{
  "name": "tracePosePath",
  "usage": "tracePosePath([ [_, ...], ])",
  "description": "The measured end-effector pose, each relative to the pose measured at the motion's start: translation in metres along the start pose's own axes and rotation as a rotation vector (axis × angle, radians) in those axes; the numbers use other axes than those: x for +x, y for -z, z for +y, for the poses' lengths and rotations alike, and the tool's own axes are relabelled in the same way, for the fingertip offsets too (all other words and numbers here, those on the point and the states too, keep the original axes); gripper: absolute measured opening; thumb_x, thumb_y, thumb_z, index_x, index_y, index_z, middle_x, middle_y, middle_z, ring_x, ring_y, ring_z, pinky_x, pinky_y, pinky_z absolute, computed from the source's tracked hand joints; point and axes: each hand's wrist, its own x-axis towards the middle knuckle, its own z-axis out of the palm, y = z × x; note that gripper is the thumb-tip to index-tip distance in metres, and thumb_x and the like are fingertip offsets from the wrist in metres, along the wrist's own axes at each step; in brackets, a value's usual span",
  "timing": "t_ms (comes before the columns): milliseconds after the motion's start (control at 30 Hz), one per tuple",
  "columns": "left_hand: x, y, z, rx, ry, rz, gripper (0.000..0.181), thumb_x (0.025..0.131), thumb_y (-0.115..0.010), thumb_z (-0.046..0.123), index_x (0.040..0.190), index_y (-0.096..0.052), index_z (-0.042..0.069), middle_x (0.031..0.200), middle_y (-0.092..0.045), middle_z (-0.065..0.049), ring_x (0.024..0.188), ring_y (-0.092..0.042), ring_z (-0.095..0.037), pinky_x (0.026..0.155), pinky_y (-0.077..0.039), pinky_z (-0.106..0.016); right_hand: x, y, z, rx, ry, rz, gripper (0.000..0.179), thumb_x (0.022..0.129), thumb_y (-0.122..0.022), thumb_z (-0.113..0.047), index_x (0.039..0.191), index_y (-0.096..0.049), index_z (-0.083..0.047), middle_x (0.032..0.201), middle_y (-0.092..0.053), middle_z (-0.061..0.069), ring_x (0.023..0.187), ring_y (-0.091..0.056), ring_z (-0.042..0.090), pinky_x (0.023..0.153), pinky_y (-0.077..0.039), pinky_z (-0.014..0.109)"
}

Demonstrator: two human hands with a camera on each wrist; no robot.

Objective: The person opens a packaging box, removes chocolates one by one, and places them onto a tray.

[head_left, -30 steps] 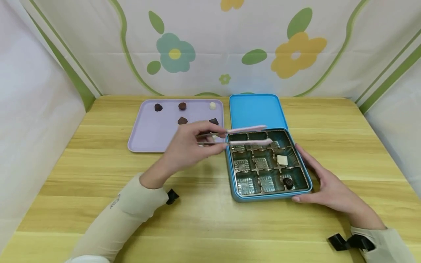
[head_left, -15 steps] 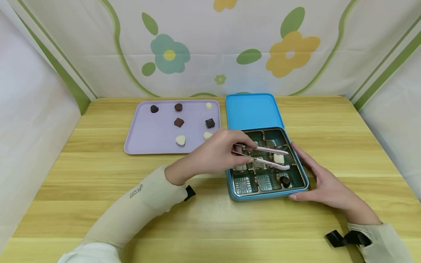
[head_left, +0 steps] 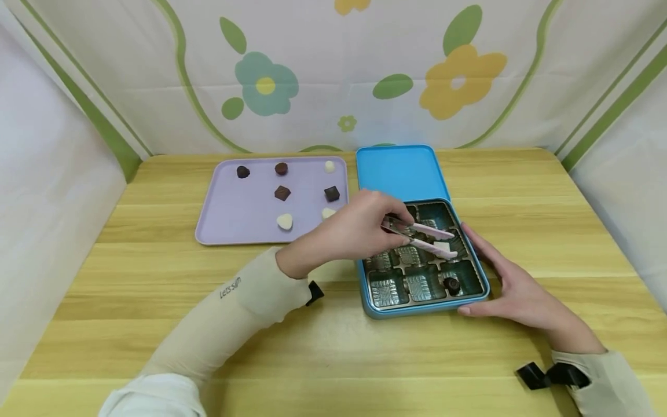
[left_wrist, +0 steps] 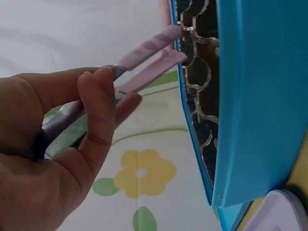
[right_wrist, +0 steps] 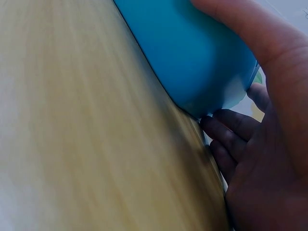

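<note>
My left hand [head_left: 359, 229] grips metal tongs with pink tips [head_left: 433, 231] over the blue tin [head_left: 424, 311]. The tips stand on either side of a white square chocolate [head_left: 442, 247], in the right compartment of the tin's middle row. Whether they touch it I cannot tell. A dark swirled chocolate [head_left: 452, 285] lies in the front right compartment. In the left wrist view, my thumb and fingers pinch the tongs' arms [left_wrist: 149, 48]. At the tin's front right corner, my right hand [head_left: 521, 295] rests with extended fingers along the side and its thumb [head_left: 476, 311] at the front.
A lilac tray [head_left: 229, 217] stands left of the tin, bearing several dark, brown and white chocolates. Behind the tin lies its blue lid [head_left: 398, 171]. My left forearm [head_left: 250, 301] crosses the wooden table [head_left: 333, 370] in front. A flowered cloth [head_left: 312, 35] hangs behind.
My left hand has carried the tongs rightward from the tray side to above the tin, and the tips have moved in around the white square chocolate. My right hand stays against the tin.
</note>
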Motion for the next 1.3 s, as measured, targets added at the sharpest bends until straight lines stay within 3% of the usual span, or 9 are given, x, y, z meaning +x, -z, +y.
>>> tracePosePath([
  [133, 0.009, -0.004, 0.004, 0.068, 0.037, -0.031, 0.021, 0.099, -0.079, 0.010, 0.119, -0.080, 0.002, 0.110, -0.081, -0.010, 0.096, -0.073, -0.017, 0.082, -0.055, -0.022, -0.001, 0.001, 0.001, 0.009, 0.010, -0.005, 0.137, 0.073, -0.100, -0.005, 0.175, -0.011, -0.034, 0.179, -0.021, -0.009, 0.150, -0.026, -0.014, 0.104, -0.030, 0.000],
  [300, 0.031, -0.001, 0.024, 0.114, 0.090, -0.103, 0.015, 0.095, -0.075, -0.001, 0.106, -0.084, 0.004, 0.094, -0.079, -0.003, 0.079, -0.060, -0.013, 0.067, -0.046, -0.019, -0.006, 0.003, 0.000, -0.009, -0.003, 0.003, 0.137, 0.073, -0.100, -0.006, 0.175, -0.011, -0.034, 0.179, -0.022, -0.010, 0.150, -0.024, -0.013, 0.105, -0.028, -0.001],
  [433, 0.052, 0.000, 0.044, 0.190, 0.152, -0.193, 0.038, 0.096, -0.069, -0.003, 0.062, -0.064, 0.013, 0.058, -0.046, 0.006, 0.056, -0.033, -0.008, 0.051, -0.030, -0.018, -0.008, 0.002, 0.000, 0.012, 0.000, 0.007, 0.136, 0.074, -0.099, -0.004, 0.175, -0.011, -0.034, 0.178, -0.023, -0.010, 0.150, -0.026, -0.013, 0.105, -0.028, -0.001],
  [533, 0.060, -0.003, 0.044, 0.200, 0.164, -0.248, 0.054, 0.098, -0.065, -0.003, 0.054, -0.040, 0.016, 0.053, -0.026, 0.006, 0.051, -0.019, -0.008, 0.048, -0.024, -0.018, -0.007, -0.003, 0.000, 0.031, 0.007, -0.003, 0.136, 0.075, -0.098, -0.004, 0.175, -0.010, -0.035, 0.179, -0.022, -0.008, 0.149, -0.028, -0.013, 0.106, -0.029, 0.000],
  [633, 0.055, -0.005, 0.029, 0.075, 0.191, -0.240, 0.036, 0.096, -0.067, -0.007, 0.064, -0.065, 0.009, 0.058, -0.048, 0.005, 0.047, -0.034, -0.005, 0.048, -0.035, -0.016, -0.005, -0.008, -0.001, 0.026, 0.011, -0.007, 0.137, 0.074, -0.100, -0.007, 0.174, -0.011, -0.035, 0.179, -0.023, -0.004, 0.149, -0.029, -0.012, 0.106, -0.029, 0.001],
  [700, 0.048, -0.004, 0.015, -0.032, 0.214, -0.212, 0.016, 0.096, -0.072, -0.007, 0.085, -0.078, 0.003, 0.072, -0.066, -0.001, 0.051, -0.049, -0.008, 0.050, -0.044, -0.017, -0.004, -0.008, -0.003, 0.008, 0.010, -0.001, 0.137, 0.073, -0.101, -0.009, 0.174, -0.012, -0.036, 0.179, -0.024, -0.002, 0.149, -0.028, -0.011, 0.106, -0.028, 0.000],
  [767, 0.042, -0.003, 0.003, -0.134, 0.233, -0.180, 0.013, 0.096, -0.077, -0.004, 0.107, -0.082, 0.001, 0.089, -0.076, -0.008, 0.057, -0.060, -0.012, 0.053, -0.050, -0.020, -0.004, -0.007, -0.004, -0.010, 0.009, 0.010, 0.139, 0.071, -0.102, -0.010, 0.174, -0.013, -0.037, 0.179, -0.025, 0.000, 0.150, -0.028, -0.009, 0.105, -0.028, 0.000],
  [1000, 0.026, -0.002, -0.016, -0.291, 0.219, -0.093, 0.020, 0.094, -0.084, 0.004, 0.113, -0.083, 0.003, 0.092, -0.078, -0.009, 0.062, -0.069, -0.026, 0.053, -0.052, -0.022, -0.003, -0.003, -0.004, -0.005, -0.002, 0.003, 0.139, 0.071, -0.102, -0.009, 0.174, -0.013, -0.038, 0.180, -0.022, -0.004, 0.153, -0.025, -0.005, 0.106, -0.027, 0.000],
  [1300, 0.015, -0.011, -0.032, -0.452, 0.319, -0.014, 0.020, 0.093, -0.085, 0.009, 0.113, -0.084, 0.008, 0.079, -0.074, -0.015, 0.061, -0.064, -0.026, 0.050, -0.041, -0.023, 0.000, -0.004, -0.002, -0.003, 0.007, -0.001, 0.139, 0.070, -0.102, -0.009, 0.174, -0.013, -0.038, 0.180, -0.022, -0.005, 0.152, -0.025, -0.010, 0.106, -0.028, 0.000],
])
